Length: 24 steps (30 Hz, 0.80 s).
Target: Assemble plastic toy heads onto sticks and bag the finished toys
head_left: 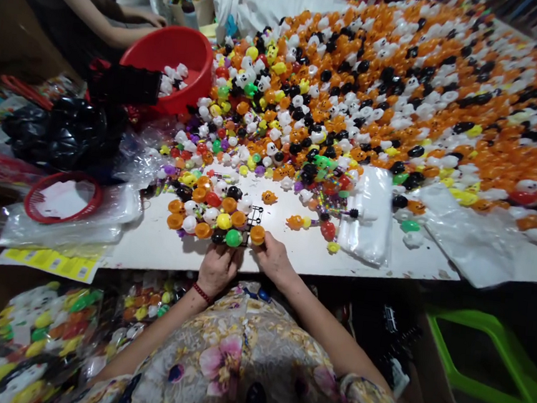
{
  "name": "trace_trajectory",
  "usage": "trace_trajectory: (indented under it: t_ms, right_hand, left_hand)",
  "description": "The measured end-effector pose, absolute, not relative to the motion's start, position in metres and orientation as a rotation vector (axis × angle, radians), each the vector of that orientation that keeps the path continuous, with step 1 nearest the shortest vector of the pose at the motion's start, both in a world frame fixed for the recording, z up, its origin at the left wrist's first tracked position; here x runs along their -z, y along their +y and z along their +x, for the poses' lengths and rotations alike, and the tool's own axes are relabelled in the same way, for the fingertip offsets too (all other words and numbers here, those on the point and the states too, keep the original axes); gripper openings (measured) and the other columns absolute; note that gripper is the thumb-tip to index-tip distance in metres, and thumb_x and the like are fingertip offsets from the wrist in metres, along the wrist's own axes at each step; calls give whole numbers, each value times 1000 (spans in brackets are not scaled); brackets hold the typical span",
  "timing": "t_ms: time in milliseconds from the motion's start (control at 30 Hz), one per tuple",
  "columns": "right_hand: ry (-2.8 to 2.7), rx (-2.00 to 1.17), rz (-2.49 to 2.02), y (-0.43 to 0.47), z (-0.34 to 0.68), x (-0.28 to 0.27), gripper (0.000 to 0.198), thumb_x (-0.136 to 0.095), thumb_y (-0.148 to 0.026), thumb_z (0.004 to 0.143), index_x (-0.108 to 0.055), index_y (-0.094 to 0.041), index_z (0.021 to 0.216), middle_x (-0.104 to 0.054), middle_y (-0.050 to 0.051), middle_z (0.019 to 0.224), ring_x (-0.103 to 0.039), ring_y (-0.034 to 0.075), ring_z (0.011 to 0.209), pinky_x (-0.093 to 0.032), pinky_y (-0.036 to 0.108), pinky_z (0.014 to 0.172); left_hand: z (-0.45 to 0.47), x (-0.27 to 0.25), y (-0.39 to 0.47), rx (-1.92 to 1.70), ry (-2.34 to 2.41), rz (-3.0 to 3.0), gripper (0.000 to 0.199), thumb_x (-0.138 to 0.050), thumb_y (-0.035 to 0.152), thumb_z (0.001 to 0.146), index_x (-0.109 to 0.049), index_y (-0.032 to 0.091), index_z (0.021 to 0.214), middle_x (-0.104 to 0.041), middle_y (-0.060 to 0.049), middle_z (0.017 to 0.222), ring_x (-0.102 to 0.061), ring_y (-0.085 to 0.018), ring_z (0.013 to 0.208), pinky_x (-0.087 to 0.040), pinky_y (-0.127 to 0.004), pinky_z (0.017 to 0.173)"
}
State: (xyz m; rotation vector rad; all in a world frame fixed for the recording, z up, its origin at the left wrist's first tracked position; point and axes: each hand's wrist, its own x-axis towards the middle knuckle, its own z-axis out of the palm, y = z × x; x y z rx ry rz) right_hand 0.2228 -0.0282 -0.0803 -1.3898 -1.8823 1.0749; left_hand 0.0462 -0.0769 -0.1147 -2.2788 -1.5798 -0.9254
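A cluster of round plastic toy heads [212, 200], in orange, white, black, red, yellow and green, stands in rows on the table before me. At its right end shows a black openwork rack [256, 215]. My left hand [218, 269], with a red bead bracelet, is closed at the rack's front edge, beside a black head and a green head [233, 238]; its fingertips are partly hidden. My right hand [275, 260] pinches an orange toy head [257, 235] at the rack's front right corner. A loose orange pumpkin head [269, 197] lies just behind the rack.
A large heap of toy heads [401, 81] covers the table's back and right. Plastic bags [365, 219] lie at right, near bead-filled sticks [327, 200]. At left are a red tub [200, 64], a red basket [31, 202] and a person's arm [92, 13]. A green stool [488, 321] stands below right.
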Motion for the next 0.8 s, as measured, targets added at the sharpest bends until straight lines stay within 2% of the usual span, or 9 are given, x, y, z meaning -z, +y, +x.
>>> trace_trajectory:
  t_ms: [233, 467, 700, 800]
  right_hand:
    - [-1995, -980, -1380, -32, 223, 79, 4, -49, -21, 91, -53, -21, 91, -65, 4, 80, -61, 18, 72, -41, 24, 64]
    - [-1996, -970, -1246, -29, 225, 83, 7, -51, -14, 88, -54, -21, 89, -63, 3, 80, -60, 18, 72, -42, 24, 64]
    - [-2090, -875, -1124, -26, 222, 94, 17, -50, -6, 84, -58, -20, 90, -62, 5, 85, -59, 18, 80, -46, 26, 72]
    - [-2091, -846, -1091, -26, 224, 98, 18, -49, -4, 83, -57, -20, 87, -59, 4, 83, -57, 17, 78, -46, 25, 71]
  left_hand:
    - [45, 117, -77, 916, -1559, -2281, 16, -56, 18, 89, -65, 19, 102, -64, -9, 89, -61, -22, 82, -50, -36, 80]
    - [46, 116, -77, 902, -1549, -2246, 16, -57, 20, 89, -65, 17, 103, -65, -10, 87, -61, -21, 78, -51, -33, 74]
    - [46, 114, -78, 917, -1568, -2259, 20, -58, 21, 89, -65, 18, 107, -65, -10, 89, -62, -23, 84, -51, -36, 78]
    - [45, 116, -79, 894, -1579, -2269, 19, -56, 21, 90, -65, 19, 106, -64, -9, 86, -62, -21, 79, -51, -35, 75]
